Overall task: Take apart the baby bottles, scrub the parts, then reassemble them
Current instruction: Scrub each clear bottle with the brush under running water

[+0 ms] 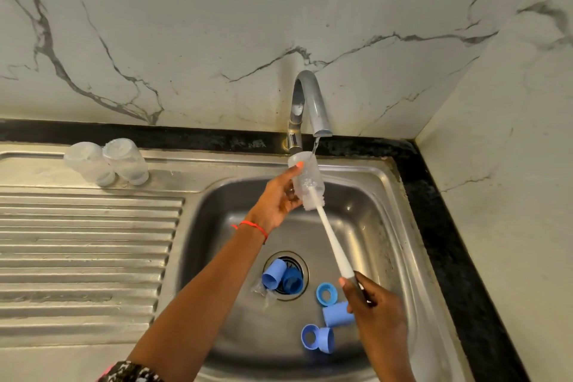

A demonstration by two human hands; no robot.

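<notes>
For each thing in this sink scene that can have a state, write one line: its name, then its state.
Faucet: running, thin stream.
Held bottle: tilted under the faucet, brush head inside.
Bottle brush: head in the bottle's mouth.
Left hand: grips the bottle.
Right hand: grips the brush handle.
Two bottles on the drainboard: standing upside down, side by side.
Blue caps and collars: loose in the sink basin, two over the drain.

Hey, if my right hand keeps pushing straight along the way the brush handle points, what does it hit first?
Probably the clear bottle that the left hand holds under the tap: the right hand grips the brush, whose head already sits inside the bottle's mouth. Depth is uncertain.
</notes>
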